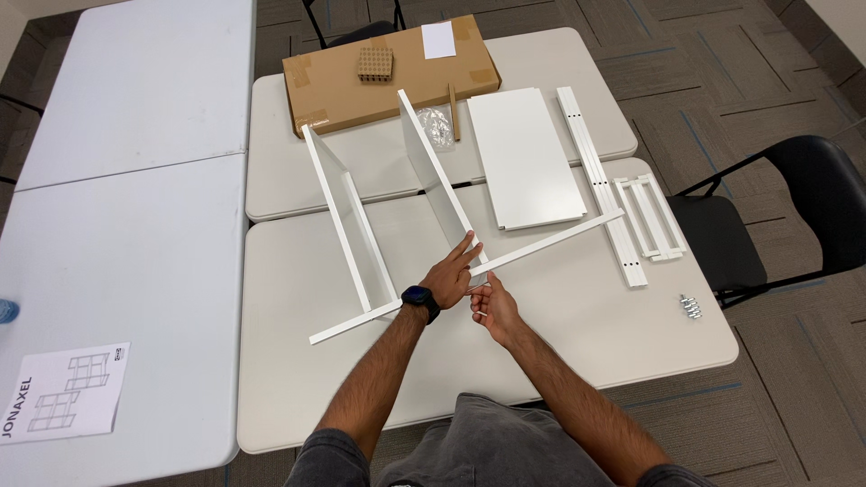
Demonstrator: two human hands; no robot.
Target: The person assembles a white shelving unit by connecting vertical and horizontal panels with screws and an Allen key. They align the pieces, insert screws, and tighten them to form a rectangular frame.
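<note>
Head: rail (pixel 541 240) (white) between fingers (pixel 475 295).

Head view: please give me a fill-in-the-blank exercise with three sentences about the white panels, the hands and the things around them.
1. The left hand presses on an upright white panel and wears a dark ______ at the wrist.
2. The right hand touches the long white ______ that lies slanted across the table.
3. The brown cardboard box lies at the ______ end of the table, beyond the panels.

Missing words: watch; rail; far
</note>
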